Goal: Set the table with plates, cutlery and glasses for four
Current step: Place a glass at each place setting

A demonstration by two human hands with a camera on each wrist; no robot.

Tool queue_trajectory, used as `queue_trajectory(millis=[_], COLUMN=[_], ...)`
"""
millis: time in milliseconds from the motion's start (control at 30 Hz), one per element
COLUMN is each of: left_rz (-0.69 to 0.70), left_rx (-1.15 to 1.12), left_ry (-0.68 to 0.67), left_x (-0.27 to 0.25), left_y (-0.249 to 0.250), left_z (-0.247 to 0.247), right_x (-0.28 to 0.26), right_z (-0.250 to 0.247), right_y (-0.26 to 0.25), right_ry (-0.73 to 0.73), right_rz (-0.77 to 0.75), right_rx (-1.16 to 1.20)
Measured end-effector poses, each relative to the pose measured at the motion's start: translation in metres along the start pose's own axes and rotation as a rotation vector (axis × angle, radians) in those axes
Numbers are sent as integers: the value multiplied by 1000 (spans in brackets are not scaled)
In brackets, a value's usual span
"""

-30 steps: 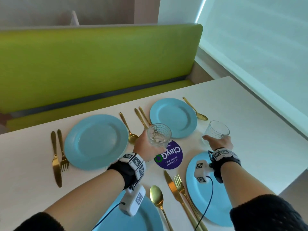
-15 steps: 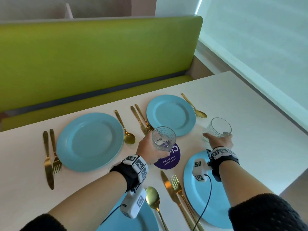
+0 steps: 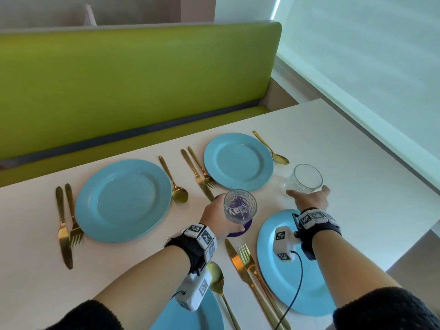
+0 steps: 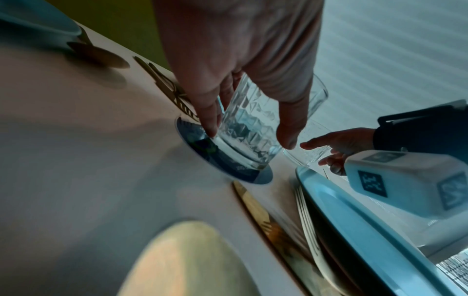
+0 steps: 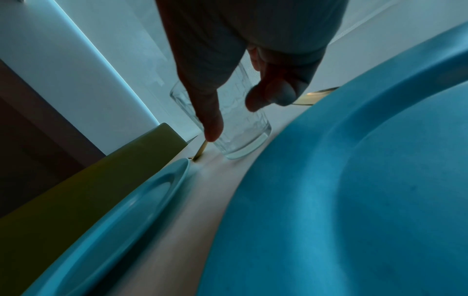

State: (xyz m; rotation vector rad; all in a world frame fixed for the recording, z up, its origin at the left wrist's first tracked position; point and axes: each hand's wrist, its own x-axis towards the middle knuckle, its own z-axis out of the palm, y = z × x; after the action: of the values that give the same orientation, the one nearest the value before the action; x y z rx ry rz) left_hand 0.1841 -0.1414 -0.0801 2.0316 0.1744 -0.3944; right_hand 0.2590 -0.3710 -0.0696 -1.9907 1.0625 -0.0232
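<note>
My left hand [image 3: 220, 216] grips a patterned clear glass [image 3: 240, 208] upright over a purple coaster [image 3: 238, 231]. In the left wrist view thumb and fingers wrap this glass [image 4: 247, 128] and its base meets the coaster [image 4: 200, 140]. My right hand [image 3: 308, 196] holds a second glass [image 3: 306, 178] standing on the white table [image 3: 357, 163] beyond the near right plate [image 3: 281, 277]. The right wrist view shows thumb and curled fingers around that glass [image 5: 235, 124]. Blue plates lie at far left [image 3: 123, 201], far right [image 3: 238, 160] and near left [image 3: 209, 313].
Gold cutlery lies beside each plate: knife and fork [image 3: 64, 225] at the far left, a spoon [image 3: 177, 189], knife and fork [image 3: 200, 175], a spoon [image 3: 273, 151], near knife and fork [image 3: 247, 265], near spoon [image 3: 216, 279]. A green bench [image 3: 131, 79] runs behind the table.
My left hand has carried its glass to the right and down onto the purple coaster, which it now covers. My right hand and its glass have hardly moved.
</note>
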Motion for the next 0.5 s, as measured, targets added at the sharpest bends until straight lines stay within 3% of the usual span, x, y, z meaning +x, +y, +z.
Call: queue_trajectory(millis=[300,500], left_rz=[-7,-33], left_rx=[13,27], left_ry=[-4,-18], left_x=[-5,-27], left_y=[4,5], left_z=[6,-9], right_x=[-2,-33], right_z=[-19,-29], right_y=[18,20], right_ry=[1,-3], right_rz=[-47,-104], right_rx=[14,8])
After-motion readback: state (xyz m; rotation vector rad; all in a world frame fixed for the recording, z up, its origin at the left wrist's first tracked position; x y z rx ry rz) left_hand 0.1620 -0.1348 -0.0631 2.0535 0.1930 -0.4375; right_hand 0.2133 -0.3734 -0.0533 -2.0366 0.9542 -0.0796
